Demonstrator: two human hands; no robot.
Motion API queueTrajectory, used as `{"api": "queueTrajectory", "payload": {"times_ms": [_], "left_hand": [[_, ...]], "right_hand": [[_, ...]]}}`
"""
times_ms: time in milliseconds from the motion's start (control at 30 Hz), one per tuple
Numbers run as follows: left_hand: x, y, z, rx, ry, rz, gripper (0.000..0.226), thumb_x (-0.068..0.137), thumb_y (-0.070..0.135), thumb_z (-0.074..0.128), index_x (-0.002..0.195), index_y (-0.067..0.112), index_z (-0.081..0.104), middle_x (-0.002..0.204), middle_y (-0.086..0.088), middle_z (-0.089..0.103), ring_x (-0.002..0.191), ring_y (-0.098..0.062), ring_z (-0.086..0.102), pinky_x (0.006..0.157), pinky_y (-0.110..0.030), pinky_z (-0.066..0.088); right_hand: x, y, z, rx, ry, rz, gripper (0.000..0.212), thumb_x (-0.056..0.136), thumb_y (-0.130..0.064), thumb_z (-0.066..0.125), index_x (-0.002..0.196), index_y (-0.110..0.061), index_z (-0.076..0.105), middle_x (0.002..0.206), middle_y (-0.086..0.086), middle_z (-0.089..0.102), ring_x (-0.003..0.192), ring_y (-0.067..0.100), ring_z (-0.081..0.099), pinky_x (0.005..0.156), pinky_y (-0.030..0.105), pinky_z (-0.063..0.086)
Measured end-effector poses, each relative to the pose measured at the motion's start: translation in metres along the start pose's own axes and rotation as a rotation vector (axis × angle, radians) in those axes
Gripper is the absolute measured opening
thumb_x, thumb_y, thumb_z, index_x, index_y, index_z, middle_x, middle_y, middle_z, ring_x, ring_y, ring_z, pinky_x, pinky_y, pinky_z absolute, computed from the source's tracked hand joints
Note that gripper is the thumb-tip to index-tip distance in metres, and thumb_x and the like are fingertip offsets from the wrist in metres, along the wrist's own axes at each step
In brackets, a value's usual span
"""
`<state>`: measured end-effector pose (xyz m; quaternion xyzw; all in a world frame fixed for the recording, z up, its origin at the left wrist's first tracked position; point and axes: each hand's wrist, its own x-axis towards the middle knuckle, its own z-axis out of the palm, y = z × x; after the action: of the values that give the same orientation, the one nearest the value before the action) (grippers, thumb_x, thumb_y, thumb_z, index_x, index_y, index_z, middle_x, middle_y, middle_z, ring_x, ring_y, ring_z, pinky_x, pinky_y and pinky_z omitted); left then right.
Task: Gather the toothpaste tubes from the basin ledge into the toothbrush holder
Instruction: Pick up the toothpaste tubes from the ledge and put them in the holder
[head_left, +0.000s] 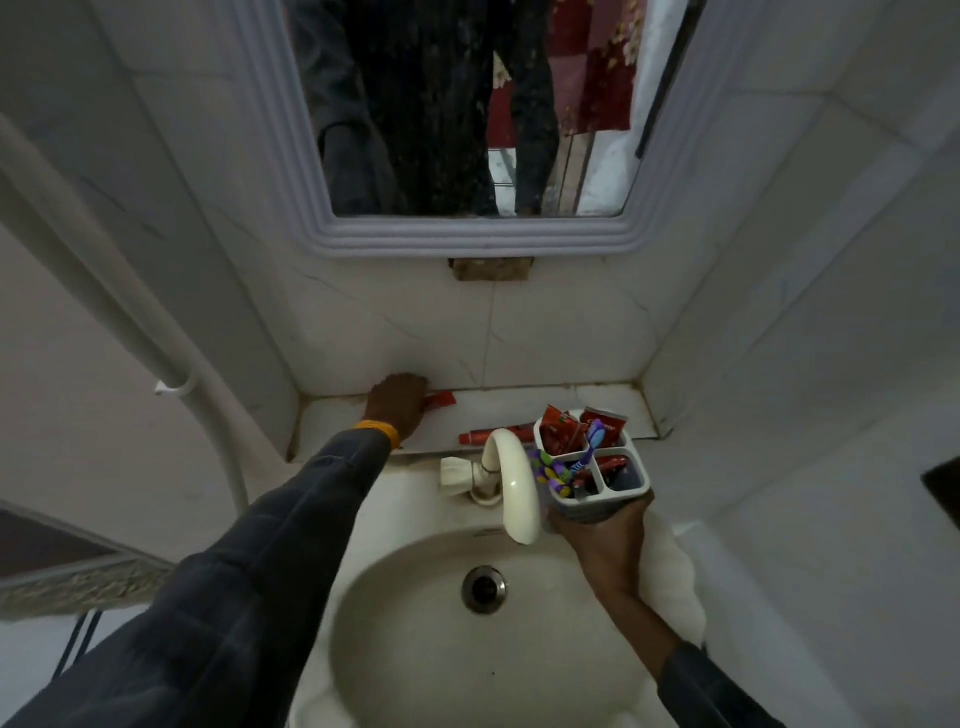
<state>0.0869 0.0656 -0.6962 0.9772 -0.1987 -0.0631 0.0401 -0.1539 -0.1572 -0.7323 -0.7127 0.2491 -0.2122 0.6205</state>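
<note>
While under the left hand (397, 402), red tube (440, 400) at its fingers (422, 387).

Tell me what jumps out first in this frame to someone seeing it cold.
The grey toothbrush holder, stuffed with red toothpaste tubes and bright brushes, held by the right hand beside the cream tap over the basin. Next, the left hand reaching to the ledge's back corner, on a red tube. Another red tube lies behind the tap.

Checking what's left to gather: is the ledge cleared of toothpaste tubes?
No, a red tube lies on the ledge behind the tap.
</note>
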Motion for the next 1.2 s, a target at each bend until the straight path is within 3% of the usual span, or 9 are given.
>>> {"api": "queueTrajectory", "payload": {"times_ms": [100,233,400,600,667,767,1000,1100,1200], "left_hand": [[-0.009,0.016,-0.042,-0.308,0.081,-0.003,0.038,0.09,0.03,0.065,0.123,0.013,0.059,0.114,-0.017,0.07,0.102,-0.035,0.066,0.09,-0.042,0.054],[-0.021,0.063,-0.111,-0.596,0.127,0.159,0.037,0.075,0.032,0.081,0.105,0.016,0.067,0.103,-0.005,0.072,0.091,-0.018,0.065,0.085,-0.03,0.052],[-0.046,0.138,-0.156,-0.848,0.033,0.403,0.03,0.072,0.027,0.084,0.094,0.015,0.069,0.09,0.0,0.075,0.076,-0.008,0.072,0.068,-0.019,0.059],[-0.055,0.195,-0.119,-0.571,0.101,0.435,0.032,0.064,0.037,0.085,0.08,0.015,0.068,0.08,-0.002,0.072,0.072,-0.019,0.065,0.062,-0.028,0.047],[-0.055,0.203,-0.104,-0.522,0.087,0.422,0.03,0.065,0.037,0.083,0.078,0.015,0.068,0.078,-0.003,0.071,0.07,-0.021,0.062,0.061,-0.027,0.042],[-0.055,0.207,-0.088,-0.485,0.102,0.422,0.024,0.069,0.033,0.08,0.08,0.015,0.067,0.08,-0.003,0.071,0.068,-0.018,0.056,0.063,-0.026,0.038],[-0.049,0.193,-0.087,-0.434,0.116,0.485,0.008,0.073,0.015,0.076,0.079,0.015,0.072,0.081,-0.002,0.076,0.075,-0.02,0.069,0.07,-0.032,0.057],[-0.039,0.165,-0.087,-0.621,0.154,0.381,0.008,0.075,0.015,0.078,0.079,0.013,0.072,0.08,0.0,0.075,0.071,-0.013,0.069,0.068,-0.026,0.057],[-0.022,0.138,-0.081,-0.712,0.112,0.255,0.01,0.079,0.013,0.076,0.087,0.009,0.072,0.086,-0.004,0.075,0.075,-0.015,0.069,0.073,-0.03,0.058]], "right_hand": [[-0.002,-0.002,0.0,0.014,-0.003,0.006,0.113,0.051,0.005,0.1,0.141,-0.022,0.037,0.132,-0.011,0.061,0.113,-0.014,0.063,0.085,0.01,0.055],[-0.002,-0.004,-0.002,-0.002,-0.014,0.006,0.115,0.051,-0.002,0.102,0.145,-0.015,0.039,0.139,-0.002,0.062,0.121,-0.003,0.063,0.087,0.011,0.055],[-0.004,-0.007,0.0,0.005,0.008,0.009,0.114,0.05,-0.008,0.104,0.143,-0.019,0.039,0.137,-0.004,0.062,0.117,-0.01,0.062,0.086,0.009,0.054],[-0.003,-0.008,0.003,0.037,0.027,-0.002,0.109,0.052,0.009,0.099,0.138,-0.019,0.037,0.13,-0.013,0.056,0.11,-0.022,0.058,0.079,0.004,0.052],[-0.001,-0.004,0.003,0.009,0.012,-0.012,0.11,0.053,0.001,0.101,0.14,-0.018,0.037,0.131,-0.011,0.056,0.113,-0.022,0.057,0.085,0.006,0.053],[0.0,0.006,0.002,-0.048,-0.013,-0.005,0.116,0.052,-0.021,0.104,0.146,-0.017,0.036,0.135,-0.007,0.056,0.125,-0.002,0.058,0.096,0.008,0.051],[-0.004,0.001,0.009,-0.031,0.008,-0.012,0.115,0.052,-0.004,0.103,0.145,-0.014,0.036,0.135,-0.004,0.057,0.117,-0.019,0.056,0.088,0.004,0.05],[-0.006,-0.003,0.016,-0.037,0.023,0.021,0.117,0.049,-0.014,0.106,0.142,-0.028,0.036,0.137,-0.004,0.06,0.121,-0.003,0.062,0.093,0.019,0.058],[-0.005,-0.004,0.009,-0.037,0.044,0.02,0.118,0.047,-0.018,0.107,0.142,-0.028,0.037,0.14,-0.005,0.061,0.125,0.008,0.063,0.1,0.036,0.059]]}}
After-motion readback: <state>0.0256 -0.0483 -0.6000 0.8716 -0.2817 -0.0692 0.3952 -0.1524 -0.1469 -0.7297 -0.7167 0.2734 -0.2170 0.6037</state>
